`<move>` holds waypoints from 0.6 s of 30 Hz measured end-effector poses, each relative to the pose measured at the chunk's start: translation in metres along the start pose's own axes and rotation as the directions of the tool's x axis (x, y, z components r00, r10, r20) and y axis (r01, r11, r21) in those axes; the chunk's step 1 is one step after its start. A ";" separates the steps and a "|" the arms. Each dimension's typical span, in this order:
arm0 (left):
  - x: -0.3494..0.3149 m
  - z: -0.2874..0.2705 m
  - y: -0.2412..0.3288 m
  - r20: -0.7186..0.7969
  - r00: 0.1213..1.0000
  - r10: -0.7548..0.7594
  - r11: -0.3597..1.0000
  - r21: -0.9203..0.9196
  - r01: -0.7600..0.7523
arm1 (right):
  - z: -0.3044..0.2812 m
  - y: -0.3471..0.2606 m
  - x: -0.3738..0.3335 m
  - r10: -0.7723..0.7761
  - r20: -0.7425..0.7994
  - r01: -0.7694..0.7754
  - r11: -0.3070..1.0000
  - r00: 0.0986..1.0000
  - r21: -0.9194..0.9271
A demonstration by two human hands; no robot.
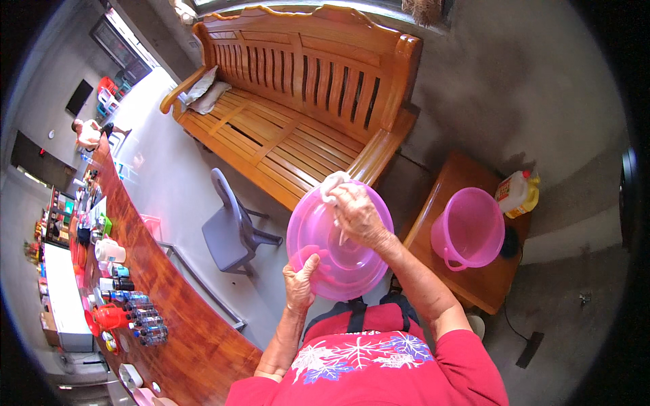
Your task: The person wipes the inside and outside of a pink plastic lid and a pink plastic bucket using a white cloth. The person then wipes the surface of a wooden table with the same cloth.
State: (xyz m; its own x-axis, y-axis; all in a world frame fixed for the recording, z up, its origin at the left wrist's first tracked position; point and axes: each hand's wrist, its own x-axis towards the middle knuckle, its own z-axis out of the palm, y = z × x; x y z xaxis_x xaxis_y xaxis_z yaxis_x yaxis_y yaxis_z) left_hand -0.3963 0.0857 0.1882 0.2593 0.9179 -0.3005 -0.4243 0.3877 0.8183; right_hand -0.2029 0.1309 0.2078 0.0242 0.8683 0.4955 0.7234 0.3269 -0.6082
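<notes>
A round, see-through pink plastic lid [306, 227], with stepped rings on its face, is held tilted in front of my body. My left hand [301, 281] grips its lower left rim, the thumb on the near side and the fingers showing pink through the plastic. At its upper part, my right hand [359, 213] presses a bunched white cloth [333, 184] against the surface. Part of the cloth is hidden under the fingers. Whether the pink piece is a flat lid or a shallow basin is hard to judge.
On the low wooden table [433, 213] at right stand a pink bucket [467, 230] and a yellow-and-white jug [518, 193]. A wooden bench [284, 135] lies ahead, a grey plastic chair [233, 230] to its near side. The long wooden counter [183, 325] at left holds bottles; a person [88, 134] is far off.
</notes>
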 end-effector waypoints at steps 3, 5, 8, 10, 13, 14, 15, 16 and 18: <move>0.000 -0.005 -0.004 -0.008 1.000 -0.018 0.997 -0.072 0.017 | -0.014 0.024 -0.013 0.082 0.093 -0.076 0.995 0.992 -0.064; 0.001 -0.004 -0.003 -0.031 0.999 -0.035 0.991 -0.127 0.031 | -0.005 0.049 -0.039 0.016 0.053 -0.003 0.973 0.998 -0.232; 0.007 -0.011 -0.009 -0.043 0.999 -0.010 0.989 -0.149 0.004 | 0.017 0.056 -0.084 -0.044 0.006 0.042 0.896 0.999 -0.441; 0.009 -0.015 -0.012 -0.099 0.995 -0.015 0.989 -0.147 0.000 | 0.022 0.041 -0.109 -0.021 0.014 0.025 0.880 1.000 -0.475; 0.012 -0.015 -0.008 -0.182 0.983 0.012 0.990 -0.134 -0.037 | 0.014 -0.009 -0.124 0.238 0.086 -0.225 0.965 0.968 -0.134; 0.014 -0.013 -0.006 -0.206 0.978 0.024 0.990 -0.131 -0.051 | 0.014 -0.014 -0.130 0.102 0.114 -0.092 0.991 0.988 -0.092; 0.016 -0.011 -0.004 -0.215 0.976 0.035 0.994 -0.095 -0.057 | 0.013 -0.016 -0.131 0.151 0.190 -0.180 0.972 0.970 0.149; 0.017 -0.010 -0.001 -0.223 0.974 0.047 0.996 -0.060 -0.062 | 0.010 -0.020 -0.131 0.199 0.265 -0.289 0.884 0.944 0.367; 0.017 -0.008 0.002 -0.205 0.976 0.076 0.997 -0.014 -0.080 | -0.002 -0.025 -0.107 0.274 0.106 -0.294 0.886 0.956 0.357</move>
State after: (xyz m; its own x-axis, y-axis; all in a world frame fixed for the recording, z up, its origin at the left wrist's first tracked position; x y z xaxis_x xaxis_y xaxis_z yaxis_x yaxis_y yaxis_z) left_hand -0.4001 0.1026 0.1808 0.0432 0.9425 -0.3315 -0.4556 0.3139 0.8330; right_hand -0.2220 0.0289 0.1715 0.1485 0.9591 0.2408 0.3874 0.1676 -0.9065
